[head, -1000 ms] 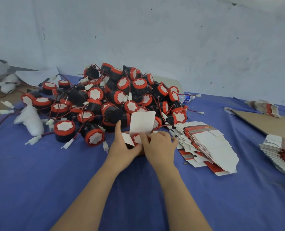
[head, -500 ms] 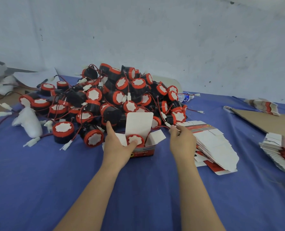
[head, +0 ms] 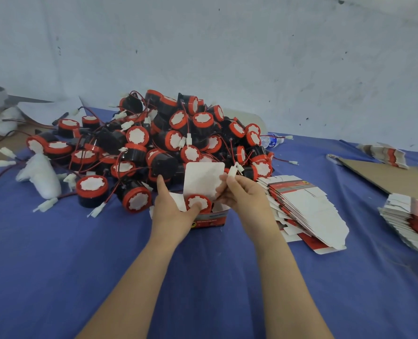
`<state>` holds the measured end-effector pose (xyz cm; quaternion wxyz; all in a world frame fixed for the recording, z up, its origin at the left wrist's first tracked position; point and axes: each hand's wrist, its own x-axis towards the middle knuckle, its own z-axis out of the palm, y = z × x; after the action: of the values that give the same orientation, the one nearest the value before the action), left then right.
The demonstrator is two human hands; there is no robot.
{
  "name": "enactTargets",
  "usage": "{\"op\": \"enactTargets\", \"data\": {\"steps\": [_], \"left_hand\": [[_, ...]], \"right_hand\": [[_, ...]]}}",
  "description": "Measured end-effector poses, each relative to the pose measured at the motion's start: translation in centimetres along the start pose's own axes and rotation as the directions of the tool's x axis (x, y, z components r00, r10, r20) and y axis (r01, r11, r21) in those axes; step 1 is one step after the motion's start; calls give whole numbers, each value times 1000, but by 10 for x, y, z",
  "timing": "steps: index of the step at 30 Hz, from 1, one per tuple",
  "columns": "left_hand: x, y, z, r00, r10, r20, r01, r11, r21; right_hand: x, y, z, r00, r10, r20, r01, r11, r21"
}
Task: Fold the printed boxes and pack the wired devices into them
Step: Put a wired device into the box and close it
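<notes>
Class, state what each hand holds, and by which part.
The left hand grips the open box at its left side, thumb on the device inside. The right hand pinches a white wire connector.

Our two bare forearms rise from the bottom edge and converge, wrists nearly level, the hands close together but not touching. Our left hand (head: pixel 176 214) grips the open box (head: pixel 211 220), its fingers (head: pixel 161 185) straight and upright against the box's left side, the thumb bent across and pressing on the device (head: pixel 204 201) inside. Our right hand (head: pixel 245 196) sits a little higher, its back toward us, thumb and forefinger pinching a white connector (head: pixel 233 171), the remaining fingers loosely curled beneath.
</notes>
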<state>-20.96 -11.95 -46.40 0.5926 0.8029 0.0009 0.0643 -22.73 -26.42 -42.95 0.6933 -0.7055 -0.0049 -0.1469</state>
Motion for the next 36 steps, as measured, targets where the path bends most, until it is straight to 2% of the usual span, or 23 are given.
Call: {"op": "enactTargets", "data": {"steps": [4,7,9,14,22,27,31,32,36], "left_hand": [[0,1,0,1000,15,-2,-15,1000,6],[-1,1,1,1000,23,-5,-23,1000,12],[-1,1,1,1000,26,-5,-26,1000,18],[-1,0,1,999,37,-8,-36,999,31],[-2,-1,1,999,47,0,-47,999,19],[-3,0,1,999,48,1,-48,999,19],[-2,-1,2,999,48,2,-48,999,13],[-2,-1,2,999,47,3,-47,999,9],[-2,0,2,999,46,6,-47,999,10]], "right_hand": [[3,5,1,991,-22,-132,-9,973,-232],[3,10,2,975,-165,-149,70,864,-498],[3,13,4,956,-251,-151,123,812,-571],[2,20,18,884,-427,-190,241,765,-597],[2,32,23,887,-447,-115,237,656,-717],[1,33,23,897,-434,-85,242,641,-728],[-1,30,25,858,-512,-36,256,489,-834],[0,30,25,871,-490,-34,239,483,-842],[1,30,21,937,-347,-36,183,575,-798]]}}
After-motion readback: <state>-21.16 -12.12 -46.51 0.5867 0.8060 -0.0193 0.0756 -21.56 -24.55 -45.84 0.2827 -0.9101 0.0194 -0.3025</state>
